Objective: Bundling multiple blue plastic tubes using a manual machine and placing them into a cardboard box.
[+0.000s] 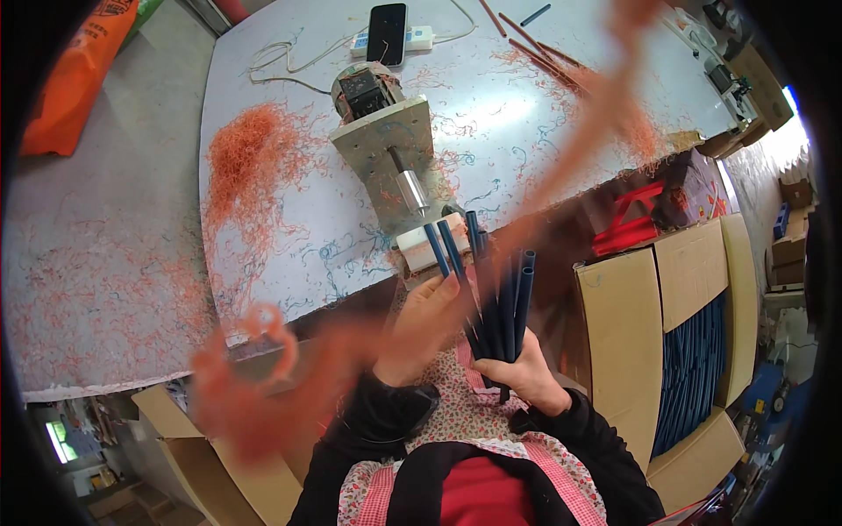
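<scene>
My left hand [417, 323] is closed, with thumb and fingers pinching a couple of slim dark blue tubes [451, 245]. Their upper ends rest over or just beside a white block [416, 252] at the table's near edge; contact cannot be told. To the right, my right hand [530, 377] wraps round the lower part of a bundle of several dark blue tubes [524, 302], which fan upward. Beyond the block, a small motor [360, 92] on a metal bracket carries a silver cylindrical spindle head [411, 193] pointing toward me. A blurred orange strand [254, 394] hides part of my left forearm.
Orange shavings [254, 158] lie heaped on the white table's left. A phone [387, 35] rests on a power strip behind the motor; reddish-brown sticks [539, 53] lie far right. Below right stands a cardboard box [618, 342] of blue tubes [693, 377], near a red stool [631, 219].
</scene>
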A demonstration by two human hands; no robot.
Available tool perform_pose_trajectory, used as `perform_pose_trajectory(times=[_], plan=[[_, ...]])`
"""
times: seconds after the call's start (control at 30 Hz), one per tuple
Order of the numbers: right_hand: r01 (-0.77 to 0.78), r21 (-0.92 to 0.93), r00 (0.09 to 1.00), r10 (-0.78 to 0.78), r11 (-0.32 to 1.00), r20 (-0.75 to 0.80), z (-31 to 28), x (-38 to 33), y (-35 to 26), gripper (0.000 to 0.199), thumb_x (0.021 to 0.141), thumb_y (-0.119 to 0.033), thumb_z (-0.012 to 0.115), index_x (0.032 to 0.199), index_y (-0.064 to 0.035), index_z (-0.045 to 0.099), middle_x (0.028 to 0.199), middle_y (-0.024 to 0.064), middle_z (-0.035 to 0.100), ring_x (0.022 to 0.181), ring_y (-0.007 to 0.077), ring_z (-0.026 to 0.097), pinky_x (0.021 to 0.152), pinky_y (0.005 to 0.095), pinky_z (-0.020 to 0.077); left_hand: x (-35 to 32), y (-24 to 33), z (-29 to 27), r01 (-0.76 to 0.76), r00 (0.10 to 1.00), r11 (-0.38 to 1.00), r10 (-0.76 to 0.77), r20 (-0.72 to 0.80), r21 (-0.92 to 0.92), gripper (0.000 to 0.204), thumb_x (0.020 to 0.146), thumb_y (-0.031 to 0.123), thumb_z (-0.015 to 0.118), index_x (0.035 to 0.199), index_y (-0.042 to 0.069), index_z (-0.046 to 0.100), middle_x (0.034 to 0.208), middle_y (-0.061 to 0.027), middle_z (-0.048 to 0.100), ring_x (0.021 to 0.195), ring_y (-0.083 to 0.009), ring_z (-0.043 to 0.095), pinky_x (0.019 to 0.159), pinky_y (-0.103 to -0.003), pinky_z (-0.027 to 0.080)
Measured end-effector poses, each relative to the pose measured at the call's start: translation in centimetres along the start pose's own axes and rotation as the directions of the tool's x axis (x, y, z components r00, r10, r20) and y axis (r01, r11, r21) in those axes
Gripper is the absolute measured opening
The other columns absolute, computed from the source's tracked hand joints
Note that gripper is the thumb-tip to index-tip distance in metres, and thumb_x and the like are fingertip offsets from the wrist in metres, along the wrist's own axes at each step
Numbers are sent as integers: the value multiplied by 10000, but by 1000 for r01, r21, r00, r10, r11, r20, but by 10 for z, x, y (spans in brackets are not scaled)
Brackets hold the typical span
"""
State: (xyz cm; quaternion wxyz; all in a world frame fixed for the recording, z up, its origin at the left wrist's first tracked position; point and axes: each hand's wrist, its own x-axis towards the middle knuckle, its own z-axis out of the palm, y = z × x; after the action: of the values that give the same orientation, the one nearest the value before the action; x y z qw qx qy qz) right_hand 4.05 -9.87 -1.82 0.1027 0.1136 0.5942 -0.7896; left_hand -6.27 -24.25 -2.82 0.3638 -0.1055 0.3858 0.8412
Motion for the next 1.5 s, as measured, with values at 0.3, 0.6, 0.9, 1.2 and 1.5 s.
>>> perform_pose_trajectory(times=[0.3, 0.6, 0.9, 1.2, 1.5], plan=[[-5, 56, 997, 9, 998, -73, 6, 8, -9, 358, 709, 45, 706, 1018, -18, 538, 858, 0, 557, 728, 86, 555, 637, 239, 464, 6, 12, 4, -65, 998, 991, 64, 9, 115, 260, 937, 294, 600, 965, 40, 653, 865, -33, 668, 746, -119, 639, 703, -272, 533], [-66, 25, 997, 67, 998, -46, -24, -42, -8, 288, 681, -15, 737, 932, -4, 597, 810, 12, 611, 699, 83, 572, 619, 245, 449, -68, 85, 16, -611, 767, 578, 601, 225, 541, 517, 957, 482, 478, 1106, -1, 586, 964, -134, 638, 862, -234, 637, 773, -363, 537], [-51, -86, 998, 54, 995, 36, -6, -40, -6, 288, 626, -40, 695, 887, 11, 583, 754, 69, 619, 687, 146, 604, 641, 285, 486, -136, 145, 85, -584, 358, 812, 250, 899, 6, 386, 884, 329, 650, 1187, 97, 589, 956, -93, 672, 864, -200, 615, 774, -342, 544], [-106, -115, 993, 111, 988, 42, 1, -44, -4, 279, 627, -23, 675, 890, 7, 588, 766, 69, 633, 691, 144, 611, 655, 284, 494, -150, 151, 80, -666, 72, 716, 341, 937, -210, 100, 861, 178, 705, 903, 88, 720, 822, -25, 672, 695, -131, 588, 671, -233, 535], [-51, -57, 999, 52, 997, 3, -8, -46, 2, 319, 625, -50, 680, 921, 10, 576, 754, 78, 626, 684, 149, 603, 642, 286, 488, -133, 160, 3, -658, 647, 748, 500, 577, 90, 55, 801, 36, 634, 750, 51, 620, 763, -100, 633, 673, -155, 594, 608, -330, 537]])
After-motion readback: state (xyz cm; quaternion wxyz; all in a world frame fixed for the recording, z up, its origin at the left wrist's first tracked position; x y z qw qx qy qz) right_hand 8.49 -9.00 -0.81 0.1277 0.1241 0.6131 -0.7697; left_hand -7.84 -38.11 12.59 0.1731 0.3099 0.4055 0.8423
